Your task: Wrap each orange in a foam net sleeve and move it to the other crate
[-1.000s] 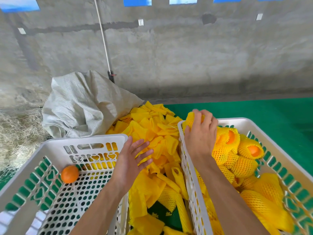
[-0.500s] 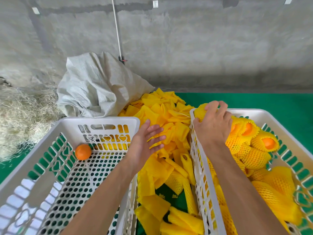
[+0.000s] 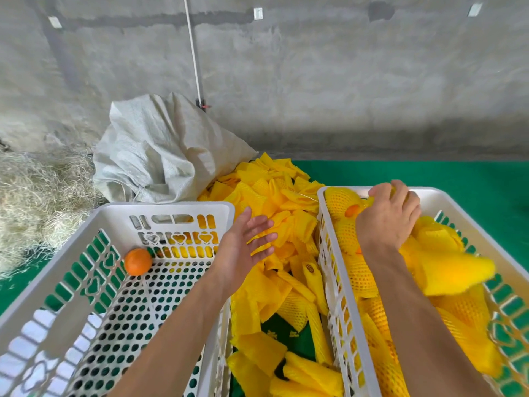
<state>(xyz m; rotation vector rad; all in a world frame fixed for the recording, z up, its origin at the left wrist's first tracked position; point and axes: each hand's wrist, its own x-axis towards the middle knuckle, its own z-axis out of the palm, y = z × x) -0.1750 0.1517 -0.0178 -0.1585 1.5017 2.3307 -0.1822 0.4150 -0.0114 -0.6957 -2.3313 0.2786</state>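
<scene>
Left crate (image 3: pixel 160 209): one bare orange (image 3: pixel 138 261), far left corner. Right crate (image 3: pixel 469 202): netted oranges (image 3: pixel 340 206). Loose sleeves (image 3: pixel 274 213) between. Left hand (image 3: pixel 243 253): fingers spread, empty. Right hand (image 3: pixel 386 222): fingers curled on a sleeve, far end.

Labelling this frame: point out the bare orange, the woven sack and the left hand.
bare orange (image 3: pixel 138 261), head view, centre of its peel.
woven sack (image 3: pixel 160 150), head view, its crumpled front.
left hand (image 3: pixel 243 247), head view, palm.
</scene>
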